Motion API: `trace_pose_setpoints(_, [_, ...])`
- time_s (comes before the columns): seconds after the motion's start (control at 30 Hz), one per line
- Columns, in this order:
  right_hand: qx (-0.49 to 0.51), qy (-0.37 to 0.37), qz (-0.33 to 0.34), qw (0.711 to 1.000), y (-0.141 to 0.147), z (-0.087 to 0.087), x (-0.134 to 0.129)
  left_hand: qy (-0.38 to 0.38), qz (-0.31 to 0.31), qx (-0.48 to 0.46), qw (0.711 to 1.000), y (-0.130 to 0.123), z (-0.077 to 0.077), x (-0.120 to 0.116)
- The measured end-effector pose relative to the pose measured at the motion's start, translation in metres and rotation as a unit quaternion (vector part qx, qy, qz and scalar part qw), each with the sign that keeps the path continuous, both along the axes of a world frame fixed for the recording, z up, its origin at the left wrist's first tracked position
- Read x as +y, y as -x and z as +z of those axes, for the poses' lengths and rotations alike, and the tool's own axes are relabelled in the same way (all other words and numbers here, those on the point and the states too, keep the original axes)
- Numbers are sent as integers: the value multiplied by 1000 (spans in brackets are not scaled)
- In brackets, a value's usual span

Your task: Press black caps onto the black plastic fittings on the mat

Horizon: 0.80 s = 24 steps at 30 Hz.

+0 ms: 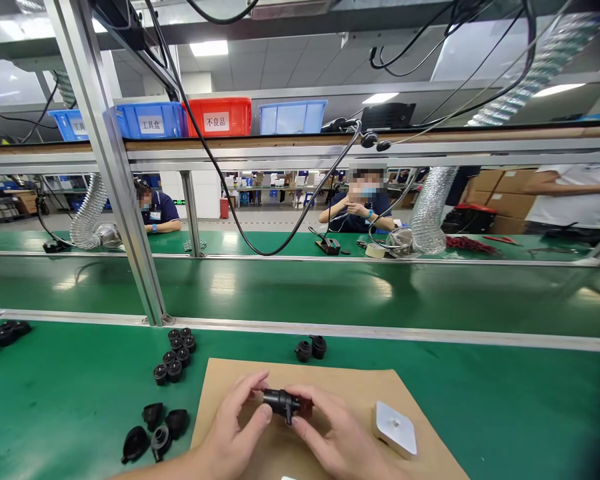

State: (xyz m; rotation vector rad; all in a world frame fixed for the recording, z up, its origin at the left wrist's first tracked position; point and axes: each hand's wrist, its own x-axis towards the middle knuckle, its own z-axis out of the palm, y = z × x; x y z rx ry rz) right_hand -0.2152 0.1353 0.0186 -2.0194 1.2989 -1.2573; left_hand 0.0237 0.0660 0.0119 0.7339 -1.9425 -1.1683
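Observation:
A short black plastic cylinder with a side spout (280, 401) lies level between my hands, just above a sheet of brown cardboard (250, 371). My left hand (240, 423) pinches its left end between thumb and fingers. On the other end, my right hand (333, 427) is closed around the spout side, where something reddish shows behind the fingers. To the right of my right hand, a white rounded block with a small knob on top (395, 427) sits on the cardboard.
Left of the cardboard are several black cup-like parts (161, 439) and a cluster of small round black parts (174, 360). Two black spouted parts (311, 348) stand behind the cardboard. A metal post (125, 200) rises at the left; a cable (240, 227) hangs ahead. Co-workers sit opposite.

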Motion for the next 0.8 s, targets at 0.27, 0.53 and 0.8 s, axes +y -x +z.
trace_pose_setpoints(0.27, [-15,-23,11,1000,2,-3,-3,119,-24,40,992,5,9,-1])
trace_pose_setpoints(0.53, [-43,-89,-13,995,-3,8,-3,192,-40,-21,980,4,10,-6])
trace_pose_setpoints(0.8, [103,-95,-251,958,60,4,-28,207,-20,-566,797,-20,96,-8])
